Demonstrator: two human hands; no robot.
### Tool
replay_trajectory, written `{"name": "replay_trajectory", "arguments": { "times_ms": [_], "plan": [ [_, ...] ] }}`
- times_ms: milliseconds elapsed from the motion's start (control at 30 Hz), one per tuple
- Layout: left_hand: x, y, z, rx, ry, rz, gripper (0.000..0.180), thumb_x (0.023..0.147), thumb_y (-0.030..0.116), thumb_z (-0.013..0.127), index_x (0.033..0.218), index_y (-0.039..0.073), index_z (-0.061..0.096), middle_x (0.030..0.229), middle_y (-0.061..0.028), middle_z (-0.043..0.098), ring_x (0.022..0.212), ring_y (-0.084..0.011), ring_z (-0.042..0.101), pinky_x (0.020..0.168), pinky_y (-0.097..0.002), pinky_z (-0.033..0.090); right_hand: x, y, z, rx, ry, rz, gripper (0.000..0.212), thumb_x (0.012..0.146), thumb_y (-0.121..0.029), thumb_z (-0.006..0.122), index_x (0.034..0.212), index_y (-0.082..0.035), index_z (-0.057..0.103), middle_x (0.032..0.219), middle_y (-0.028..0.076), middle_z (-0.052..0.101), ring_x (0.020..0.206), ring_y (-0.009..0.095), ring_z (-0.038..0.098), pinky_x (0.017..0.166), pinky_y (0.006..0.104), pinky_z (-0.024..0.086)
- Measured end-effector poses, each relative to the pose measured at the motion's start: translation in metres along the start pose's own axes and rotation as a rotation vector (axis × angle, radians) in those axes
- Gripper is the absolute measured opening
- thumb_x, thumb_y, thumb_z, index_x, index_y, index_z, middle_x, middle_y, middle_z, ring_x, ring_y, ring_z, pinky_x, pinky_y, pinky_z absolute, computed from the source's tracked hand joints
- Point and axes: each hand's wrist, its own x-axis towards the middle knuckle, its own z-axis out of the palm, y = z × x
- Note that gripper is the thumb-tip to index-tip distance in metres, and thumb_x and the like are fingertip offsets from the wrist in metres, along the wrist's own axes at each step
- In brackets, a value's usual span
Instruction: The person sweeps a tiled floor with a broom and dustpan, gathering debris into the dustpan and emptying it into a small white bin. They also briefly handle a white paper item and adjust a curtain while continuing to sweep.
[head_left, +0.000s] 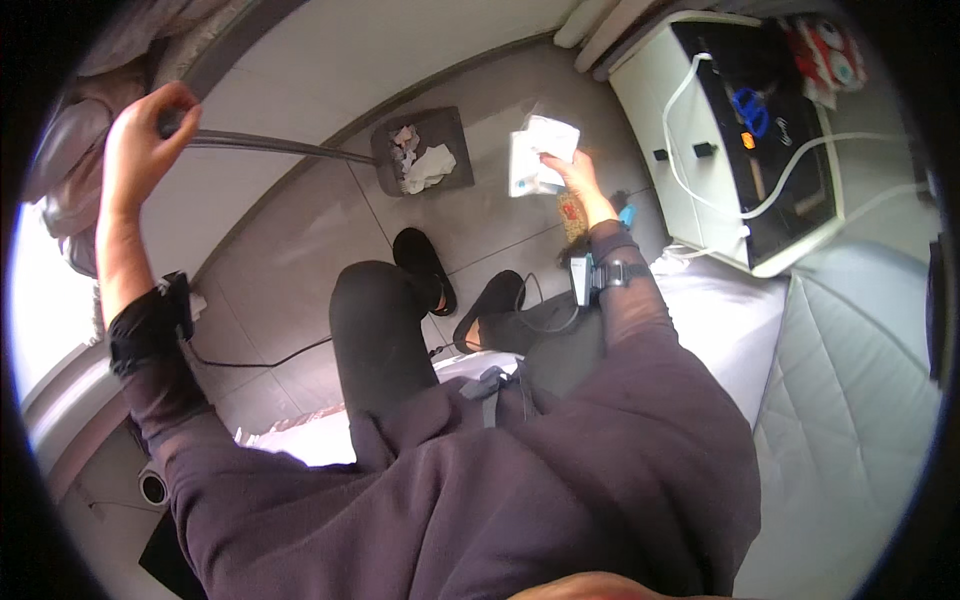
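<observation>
Raised at the far left, my left hand [143, 150] is wrapped round the end of a long dark handle [275, 146]. That handle runs right to a grey dustpan [455, 130] resting on the tiled floor, with crumpled white paper scraps [430, 168] inside it. Over the floor to the right of the dustpan, my right hand [583, 185] pinches some flat white packets [543, 150], perhaps paper or plastic; their exact kind is unclear. Close below that hand lies a yellow-brown item with red on it [572, 212], partly hidden by my arm. A small blue piece [627, 215] shows beside my wrist.
A white cabinet [640, 90] with a black top stands at the right, bearing blue scissors [750, 112], an orange item [748, 141] and a white cable [672, 140]. Dark slippers [423, 265] are on my feet. A thin black cord [270, 362] crosses the floor; grey quilted padding [850, 400] lies right.
</observation>
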Motion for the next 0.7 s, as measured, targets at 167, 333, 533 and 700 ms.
{"name": "replay_trajectory", "arguments": {
  "times_ms": [167, 333, 533, 700],
  "plan": [
    [-0.012, 0.037, -0.017, 0.412, 0.377, 0.165, 0.045, 0.072, 0.038, 0.073, 0.105, 0.010, 0.059, 0.103, -0.0053, 0.064, 0.087, -0.0198, 0.062, 0.074, -0.0299, 0.050, -0.104, -0.112, 0.023, 0.038, 0.079, -0.235, 0.042, 0.070, -0.016, 0.075, 0.107, -0.001, 0.061, 0.101, 0.008, 0.065, 0.092, 0.015, 0.061, 0.082, 0.0276, 0.047],
    [-0.062, 0.142, 0.016, -0.038, 0.674, 0.177, 0.057, 0.063, 0.036, 0.079, 0.109, 0.010, 0.058, 0.112, -0.0059, 0.061, 0.099, -0.0237, 0.059, 0.086, -0.0335, 0.048, -0.177, -0.165, 0.045, 0.273, 0.147, -0.306, 0.056, 0.069, -0.015, 0.077, 0.117, 0.001, 0.052, 0.105, 0.009, 0.063, 0.090, 0.016, 0.061, 0.082, 0.0288, 0.048],
    [-0.110, 0.261, 0.152, -1.429, 0.109, -0.210, 0.043, 0.081, 0.028, 0.070, 0.111, 0.001, 0.055, 0.102, -0.0072, 0.061, 0.090, -0.0149, 0.059, 0.083, -0.0299, 0.048, -0.254, -0.202, 0.094, 0.109, -0.063, -0.453, 0.063, 0.077, -0.029, 0.073, 0.126, -0.002, 0.044, 0.119, 0.012, 0.055, 0.106, 0.020, 0.055, 0.090, 0.0346, 0.044],
    [-0.133, 0.244, 0.166, -1.549, 0.102, -0.309, 0.033, 0.084, 0.028, 0.066, 0.105, 0.003, 0.058, 0.091, -0.0025, 0.062, 0.083, -0.0114, 0.059, 0.073, -0.0290, 0.049, -0.295, -0.198, 0.097, 0.743, -0.423, -0.222, 0.059, 0.078, -0.026, 0.072, 0.125, -0.003, 0.046, 0.120, 0.011, 0.053, 0.113, 0.020, 0.051, 0.093, 0.0380, 0.042]
  ]
}}
